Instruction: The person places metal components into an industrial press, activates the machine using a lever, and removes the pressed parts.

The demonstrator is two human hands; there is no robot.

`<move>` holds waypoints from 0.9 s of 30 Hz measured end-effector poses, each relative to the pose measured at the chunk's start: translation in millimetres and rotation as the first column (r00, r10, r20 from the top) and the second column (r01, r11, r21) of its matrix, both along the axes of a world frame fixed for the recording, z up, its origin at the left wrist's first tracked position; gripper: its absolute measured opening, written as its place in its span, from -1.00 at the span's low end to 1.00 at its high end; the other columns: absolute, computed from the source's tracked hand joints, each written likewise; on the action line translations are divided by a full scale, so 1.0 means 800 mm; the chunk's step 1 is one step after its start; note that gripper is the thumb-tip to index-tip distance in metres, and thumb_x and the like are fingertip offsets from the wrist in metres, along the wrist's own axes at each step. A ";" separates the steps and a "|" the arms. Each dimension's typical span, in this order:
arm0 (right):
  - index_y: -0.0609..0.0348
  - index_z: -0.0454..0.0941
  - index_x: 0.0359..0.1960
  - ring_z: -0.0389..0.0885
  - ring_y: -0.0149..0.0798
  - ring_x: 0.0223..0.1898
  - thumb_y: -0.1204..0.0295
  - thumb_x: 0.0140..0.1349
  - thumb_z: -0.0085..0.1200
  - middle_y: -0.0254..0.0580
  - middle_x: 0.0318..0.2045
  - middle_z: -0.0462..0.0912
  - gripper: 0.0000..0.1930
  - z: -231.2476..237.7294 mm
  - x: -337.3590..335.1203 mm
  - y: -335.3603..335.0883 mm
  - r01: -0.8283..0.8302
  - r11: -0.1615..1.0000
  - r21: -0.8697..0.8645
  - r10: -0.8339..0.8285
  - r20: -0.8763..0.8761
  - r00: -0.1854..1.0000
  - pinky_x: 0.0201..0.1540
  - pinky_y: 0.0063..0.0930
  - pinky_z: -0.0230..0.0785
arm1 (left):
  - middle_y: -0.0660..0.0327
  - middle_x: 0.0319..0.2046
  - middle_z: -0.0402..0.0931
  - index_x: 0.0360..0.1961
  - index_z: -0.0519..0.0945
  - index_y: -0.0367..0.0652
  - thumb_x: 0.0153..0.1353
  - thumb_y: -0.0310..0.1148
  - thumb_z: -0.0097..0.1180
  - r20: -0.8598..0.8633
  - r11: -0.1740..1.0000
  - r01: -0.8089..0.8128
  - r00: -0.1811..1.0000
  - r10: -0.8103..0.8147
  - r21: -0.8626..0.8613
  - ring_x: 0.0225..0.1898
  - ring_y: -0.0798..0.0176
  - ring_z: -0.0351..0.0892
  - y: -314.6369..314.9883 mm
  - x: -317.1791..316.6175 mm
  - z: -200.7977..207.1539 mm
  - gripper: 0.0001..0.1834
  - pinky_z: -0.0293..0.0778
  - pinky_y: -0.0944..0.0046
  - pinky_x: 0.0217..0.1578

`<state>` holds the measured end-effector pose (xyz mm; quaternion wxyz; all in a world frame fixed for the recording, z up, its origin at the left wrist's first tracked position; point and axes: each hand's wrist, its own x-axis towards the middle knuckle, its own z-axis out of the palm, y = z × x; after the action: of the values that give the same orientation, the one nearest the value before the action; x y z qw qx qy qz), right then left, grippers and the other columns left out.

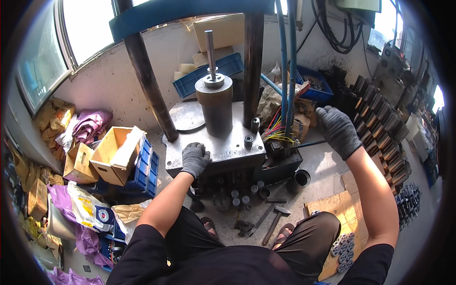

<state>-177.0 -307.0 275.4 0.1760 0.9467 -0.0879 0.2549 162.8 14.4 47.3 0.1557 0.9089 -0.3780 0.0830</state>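
My left hand (195, 160), in a grey knit glove, rests on the front edge of the steel press table (223, 154), fingers laid on its surface. Behind it stands a dark metal cylinder (217, 111) with a stepped collar and an upright bright rod (210, 52). My right hand (338, 131), gloved alike, is raised to the right of the press with its fingers curled; anything inside them is hidden. A small ring-shaped part (248, 141) and a short dark sleeve (255, 125) sit at the table's right side.
Two dark press columns (151, 88) flank the cylinder. Blue hoses (291, 71) and coloured wires (280, 130) hang right. A hammer (276, 223) and metal cups lie on the floor. Blue crates (151, 166) with cardboard boxes stand left; stacked tubes (382, 128) line the right.
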 end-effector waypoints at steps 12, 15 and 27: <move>0.00 0.70 -0.13 0.69 -0.11 0.01 0.27 0.21 0.16 -0.25 -0.20 0.73 -0.76 -0.112 -0.039 0.167 -0.298 0.938 0.179 0.329 -0.183 0.926 0.39 0.10 0.28 | 0.05 -0.25 0.68 -0.03 0.70 -0.07 0.28 -0.30 0.21 0.364 0.914 0.406 0.852 -0.377 -0.005 -0.15 -0.07 0.66 -0.015 -0.039 -0.048 -0.75 0.51 -0.08 -0.09; 0.04 0.70 -0.14 0.69 0.01 -0.08 0.13 0.27 0.24 -0.13 -0.22 0.71 -0.71 -0.176 -0.007 0.156 -0.298 0.799 0.522 0.403 -0.097 0.910 0.07 -0.03 0.49 | 0.00 -0.26 0.66 -0.02 0.69 -0.10 0.24 -0.38 0.25 0.283 0.897 0.424 0.882 -0.376 -0.129 -0.19 -0.11 0.64 -0.014 -0.055 -0.031 -0.73 0.54 -0.09 -0.16; 0.09 0.68 0.01 0.75 0.01 -0.14 0.22 0.20 0.41 -0.10 -0.13 0.68 -0.61 -0.222 0.031 0.190 -0.477 0.415 0.775 0.315 0.370 0.874 -0.10 -0.19 0.65 | 0.11 0.13 0.60 0.37 0.45 -0.23 0.38 -0.40 0.18 -0.808 0.798 -0.133 0.058 -0.586 -0.588 0.12 0.26 0.60 -0.040 -0.202 0.064 -0.46 0.57 0.25 0.16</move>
<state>-152.5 -155.2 97.9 -0.3809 0.8774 0.0117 0.2913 1.0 -17.8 98.2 0.6162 0.5635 -0.2818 -0.4726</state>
